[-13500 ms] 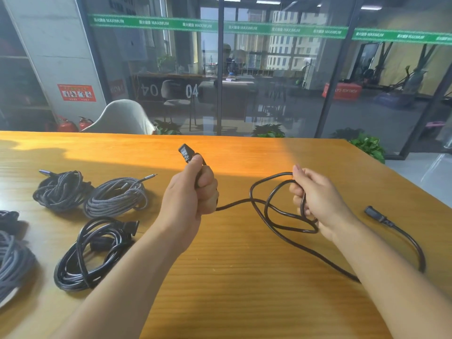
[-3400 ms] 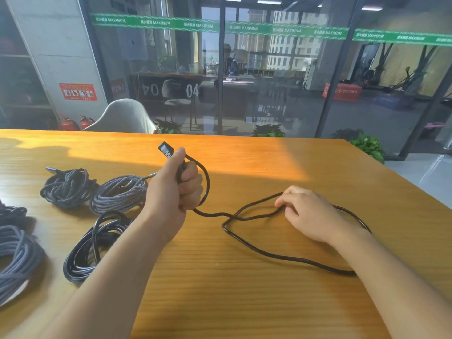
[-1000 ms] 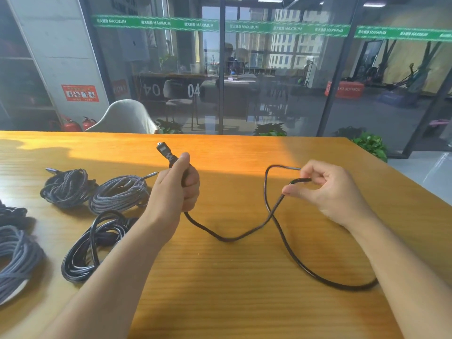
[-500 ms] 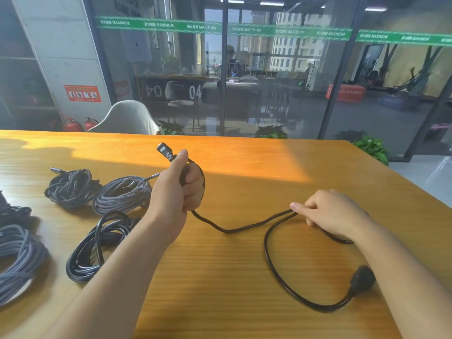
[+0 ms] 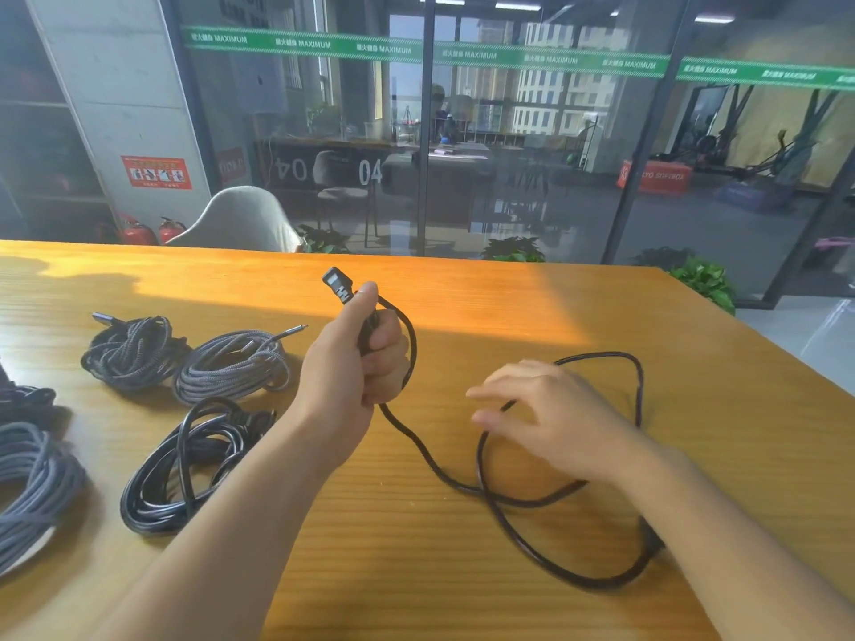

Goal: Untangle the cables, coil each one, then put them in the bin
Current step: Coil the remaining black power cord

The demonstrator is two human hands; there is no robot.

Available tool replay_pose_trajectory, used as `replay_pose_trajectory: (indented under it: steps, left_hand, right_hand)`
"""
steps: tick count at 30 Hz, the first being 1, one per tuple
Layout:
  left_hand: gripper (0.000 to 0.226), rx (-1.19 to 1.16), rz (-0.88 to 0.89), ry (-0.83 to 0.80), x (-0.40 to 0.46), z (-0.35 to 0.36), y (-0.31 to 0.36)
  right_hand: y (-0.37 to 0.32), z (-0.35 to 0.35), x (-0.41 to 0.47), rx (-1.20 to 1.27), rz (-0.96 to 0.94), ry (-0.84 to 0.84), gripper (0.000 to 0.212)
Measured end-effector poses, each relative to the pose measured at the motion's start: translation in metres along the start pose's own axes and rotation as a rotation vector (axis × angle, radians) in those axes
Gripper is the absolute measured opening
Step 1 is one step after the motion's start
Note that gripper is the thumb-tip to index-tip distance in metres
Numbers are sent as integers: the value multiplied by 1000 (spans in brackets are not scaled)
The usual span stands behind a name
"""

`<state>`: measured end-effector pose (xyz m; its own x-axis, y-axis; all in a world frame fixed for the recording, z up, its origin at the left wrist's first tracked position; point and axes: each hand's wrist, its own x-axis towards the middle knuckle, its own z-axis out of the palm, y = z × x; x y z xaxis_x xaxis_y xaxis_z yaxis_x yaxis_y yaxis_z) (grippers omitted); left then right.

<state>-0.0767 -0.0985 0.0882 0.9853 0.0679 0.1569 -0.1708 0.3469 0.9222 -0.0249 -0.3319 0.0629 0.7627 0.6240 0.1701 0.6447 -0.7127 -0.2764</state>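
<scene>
Wooden table (image 5: 509,316) before glass wall (image 5: 532,155); left hand (image 5: 351,367) grips black cable (image 5: 430,460); right hand (image 5: 550,418) blurred, unclear.

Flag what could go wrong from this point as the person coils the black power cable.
1. The loose run of the black power cable crosses itself on the wooden table; pulled in as is, it may tighten into a kink.
2. The right hand is blurred and seems to touch the cable rather than grip it, so the next loop may slip.
3. The left hand grips one small loop just below the plug; later loops may come out uneven.
</scene>
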Motion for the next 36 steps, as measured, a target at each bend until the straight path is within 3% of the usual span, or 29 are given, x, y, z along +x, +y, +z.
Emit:
replay_pose_trajectory:
  steps: [3,6,11,18,22,24,27,29,34,36]
  left_hand:
    - [55,-36,4,-30,-2,2,1]
    - [56,-69,-8,-53,-4,4,3]
    - [57,-133,-25,-86,-8,11,6]
    - [57,-167,-56,-151,-14,22,5]
    - [56,-161,-64,-178,-16,24,5]
    - [56,-173,-62,-177,-16,23,6]
    - [56,-178,-60,-185,-16,23,6]
    - [54,-178,-62,-196,-16,23,5]
    - [53,-205,-76,-205,-17,24,6]
    - [54,-225,-74,-191,-16,22,9]
  right_hand:
    - [-21,7,0,32,-86,-256,54]
    - [-29,11,-2,62,-111,-320,44]
    - [-30,16,-3,27,-169,-221,32]
    - [-46,19,-3,83,-153,-266,46]
    - [-52,25,-5,30,-145,-165,18]
    - [-52,20,-4,56,-116,-195,10]
    - [-54,17,-3,301,-121,-281,38]
    - [-60,20,-4,267,-166,-283,50]
    - [-62,25,-5,135,-126,-217,17]
    - [-52,22,0,95,-42,-151,20]
